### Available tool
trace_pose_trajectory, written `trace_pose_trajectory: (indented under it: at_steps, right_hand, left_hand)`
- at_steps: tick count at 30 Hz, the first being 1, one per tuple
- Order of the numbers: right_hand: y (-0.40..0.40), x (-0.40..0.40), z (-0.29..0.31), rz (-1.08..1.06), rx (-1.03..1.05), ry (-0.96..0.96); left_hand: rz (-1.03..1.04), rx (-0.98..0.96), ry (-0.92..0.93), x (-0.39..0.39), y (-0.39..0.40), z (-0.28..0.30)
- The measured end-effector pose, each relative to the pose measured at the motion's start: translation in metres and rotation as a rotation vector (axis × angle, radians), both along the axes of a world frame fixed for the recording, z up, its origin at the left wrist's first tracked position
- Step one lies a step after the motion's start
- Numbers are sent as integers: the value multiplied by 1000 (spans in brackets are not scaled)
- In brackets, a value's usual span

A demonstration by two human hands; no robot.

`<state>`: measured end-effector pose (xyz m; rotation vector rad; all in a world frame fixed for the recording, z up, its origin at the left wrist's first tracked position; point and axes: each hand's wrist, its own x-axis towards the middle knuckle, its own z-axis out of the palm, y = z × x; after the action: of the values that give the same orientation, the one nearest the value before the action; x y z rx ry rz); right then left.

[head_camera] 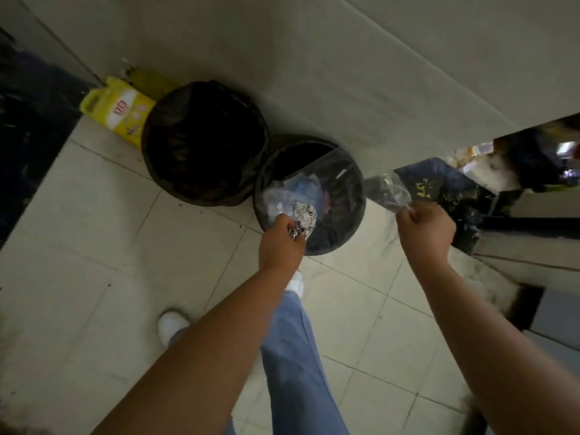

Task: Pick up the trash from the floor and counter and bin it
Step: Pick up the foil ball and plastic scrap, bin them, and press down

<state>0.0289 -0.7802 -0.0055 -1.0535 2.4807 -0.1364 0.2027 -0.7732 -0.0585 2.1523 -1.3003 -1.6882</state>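
The left grip is clamped on crumpled foil above the smaller bin; the right grip pinches a clear plastic wrapper just beside that bin's rim

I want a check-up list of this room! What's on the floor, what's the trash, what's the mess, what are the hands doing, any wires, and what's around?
Surface: pale tiled floor, a few dark specks.
Job's things: crumpled foil ball over the smaller bin, which already holds trash; clear plastic wrapper beside that bin's rim.
Clutter: yellow handled bag behind the larger black-lined bin.
Grips: left hand holds the foil; right hand pinches the wrapper.
Cables: nothing seen.
Surroundings: plain wall, dark counter at right.
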Motion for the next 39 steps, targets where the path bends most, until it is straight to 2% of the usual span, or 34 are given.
trace_pose_trajectory:
  at_steps: [4,9,12,13,16,17,19,23,25,26,28,30,31,32,34,36,39]
  right_hand:
    - [1,-11,-24,130,8,-30]
    - [4,3,-79,308,10,-65]
    - [2,10,-118,578,-26,63]
    - [-1,14,-129,674,5,82]
    - [-9,18,-174,974,334,-39]
    - [-12,18,-191,1010,405,-69]
    - [-21,18,-230,1026,496,-60]
    - [-33,9,-311,981,544,-95]
    - [-33,6,-343,1009,433,-137]
    - [-30,5,-358,998,440,-165]
    - [-23,-1,-383,940,419,-210]
    - [-25,-5,-384,915,175,-125]
    - [-22,0,-374,886,288,-244]
    - [-20,4,-366,806,287,-372]
    - [-20,1,-336,1097,364,-338]
    - [-10,-7,-322,1014,432,-287]
    - [1,-10,-281,860,399,-323]
  left_hand:
    - [40,92,-4,-47,-9,-37]
    - [7,183,55,-48,-24,-87]
    - [-54,169,-32,-32,-31,-114]
    - [-103,147,-94,-25,-34,-122]
    - [-266,51,-272,-4,-40,-139]
    - [-343,17,-341,2,-43,-144]
    - [-501,-54,-467,10,-48,-155]
    - [-798,-167,-595,5,-56,-176]
    - [-908,-254,-595,-4,-62,-188]
    - [-925,-284,-578,-9,-63,-195]
    - [-954,-211,-520,-23,-63,-214]
    - [-949,-158,-532,-33,-64,-235]
    - [-941,-134,-556,-35,-65,-244]
    - [-942,-111,-580,-37,-66,-250]
    - [-946,-57,-577,-42,-67,-249]
    - [-957,-46,-546,-46,-65,-239]
    - [-1003,-46,-536,-47,-62,-201]
